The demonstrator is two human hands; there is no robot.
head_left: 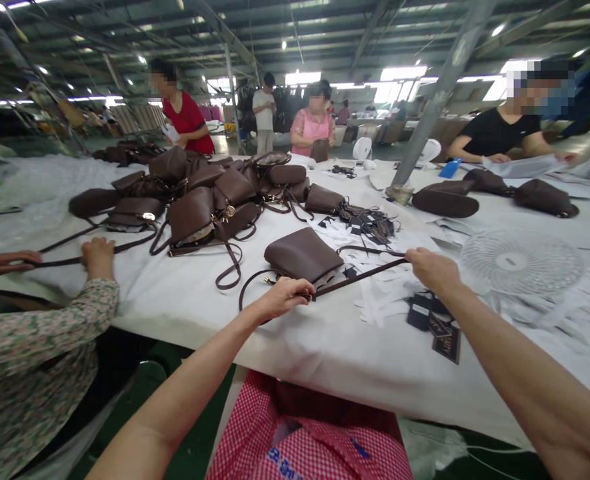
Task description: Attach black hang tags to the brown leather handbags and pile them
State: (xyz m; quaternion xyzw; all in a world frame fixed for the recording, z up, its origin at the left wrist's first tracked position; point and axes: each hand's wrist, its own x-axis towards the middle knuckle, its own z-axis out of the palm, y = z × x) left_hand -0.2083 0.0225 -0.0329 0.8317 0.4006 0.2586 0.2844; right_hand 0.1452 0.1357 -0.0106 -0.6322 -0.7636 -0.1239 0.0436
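Observation:
In front of me a dark brown handbag (pixel 302 255) lies on the white-covered table. Its thin brown shoulder strap (pixel 362 275) is drawn out to the right in a narrow loop. My left hand (pixel 287 298) is closed on the strap by a small gold-coloured metal fitting, close to the bag's lower edge. At the far end of the loop my right hand (pixel 432 268) pinches the strap between thumb and fingers. Black hang tags (pixel 445 339) with gold print lie just below my right wrist.
A heap of brown handbags (pixel 192 210) spreads over the table's left and middle. More hang tags (pixel 367 223) and white paper strips (pixel 385 300) lie beyond. A white fan (pixel 507 261) stands right, near a metal post (pixel 439 93). A co-worker's hand (pixel 99 257) holds another strap at left.

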